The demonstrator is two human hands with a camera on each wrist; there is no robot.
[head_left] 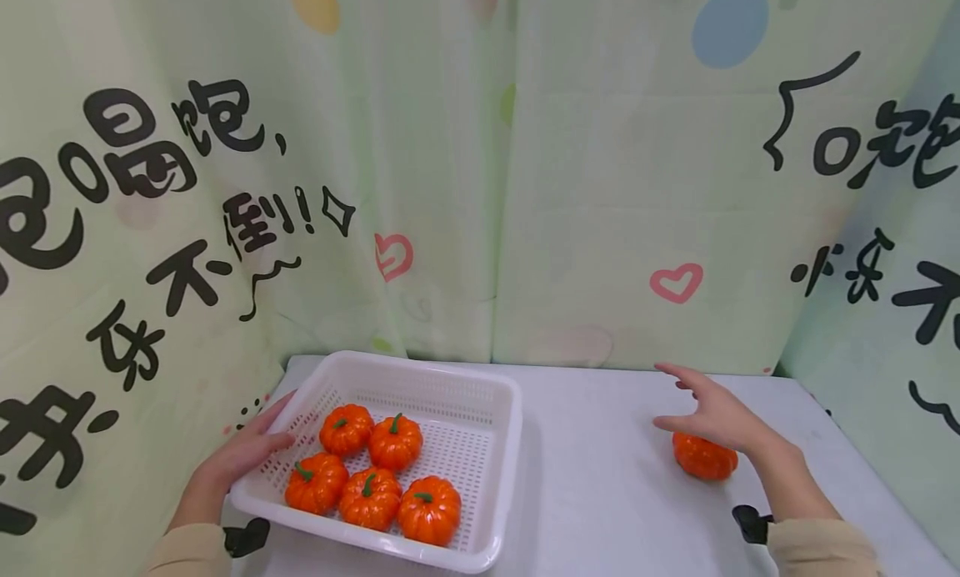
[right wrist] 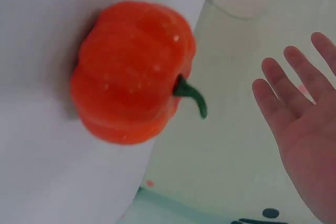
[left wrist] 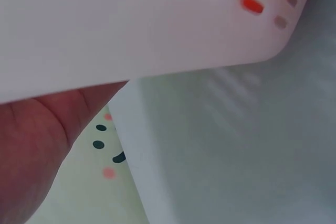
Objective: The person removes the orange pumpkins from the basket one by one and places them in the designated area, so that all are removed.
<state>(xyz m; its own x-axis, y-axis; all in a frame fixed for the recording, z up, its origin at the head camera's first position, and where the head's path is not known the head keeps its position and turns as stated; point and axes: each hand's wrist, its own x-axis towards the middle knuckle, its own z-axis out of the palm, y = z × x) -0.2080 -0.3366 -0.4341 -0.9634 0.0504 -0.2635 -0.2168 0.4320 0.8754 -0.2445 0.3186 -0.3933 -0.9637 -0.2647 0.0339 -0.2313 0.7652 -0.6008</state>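
Note:
A white perforated plastic basket point(head_left: 512, 444) stands on the left of the table, with several shiny orange toy pumpkins point(head_left: 428, 510) inside, each with a green stem. My left hand point(head_left: 251, 448) holds the basket's left side, thumb over the rim; the left wrist view shows the hand against the basket's outer wall point(left wrist: 94, 30), partly hidden by it. On the right, one more toy pumpkin point(head_left: 703, 460) sits alone on the table. Spread fingers and thumb of my right hand point(head_left: 716, 414) hover above this pumpkin, apart from it in the right wrist view, with nothing held.
The white-covered table point(head_left: 592, 477) has its back edge against a pale green printed curtain point(head_left: 600, 185). More curtain closes in both sides, bearing black lettering and hearts. Between the basket and the lone pumpkin lies a stretch of white tabletop.

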